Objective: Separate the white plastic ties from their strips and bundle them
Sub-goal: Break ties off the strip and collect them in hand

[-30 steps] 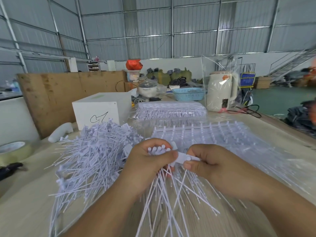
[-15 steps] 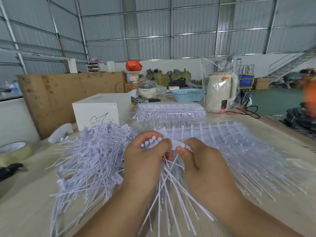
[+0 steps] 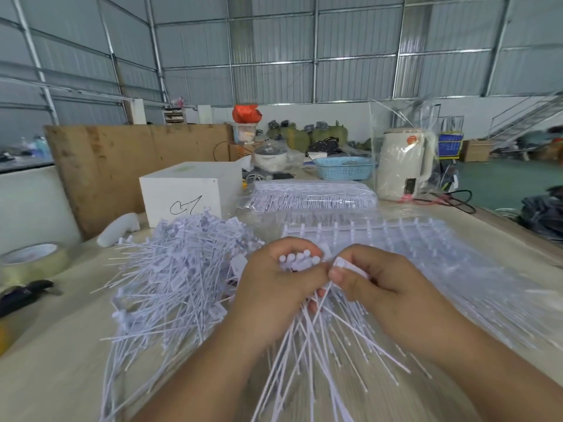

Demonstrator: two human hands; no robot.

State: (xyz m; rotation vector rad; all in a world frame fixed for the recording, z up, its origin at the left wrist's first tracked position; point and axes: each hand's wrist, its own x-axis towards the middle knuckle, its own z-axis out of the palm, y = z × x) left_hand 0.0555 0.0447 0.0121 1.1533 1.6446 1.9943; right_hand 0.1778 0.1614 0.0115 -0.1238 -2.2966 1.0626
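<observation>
Two hands at work mid-bench: left hand [image 3: 274,287] clenched round a bundle of ties [image 3: 297,260], heads up, tails fanning toward 6 o'clock; right hand [image 3: 374,284] pinching one tie head [image 3: 341,264] just beside the bundle. Loose pile of separated ties [image 3: 179,269] at 9 o'clock, uncut strips [image 3: 426,239] from 12 to 3 o'clock, bagged stock [image 3: 313,196] beyond. Probably light, thin, springy and slick, so best gripped at the blocky heads, not the whippy tails. Likely to splay or slip out if held loosely.
</observation>
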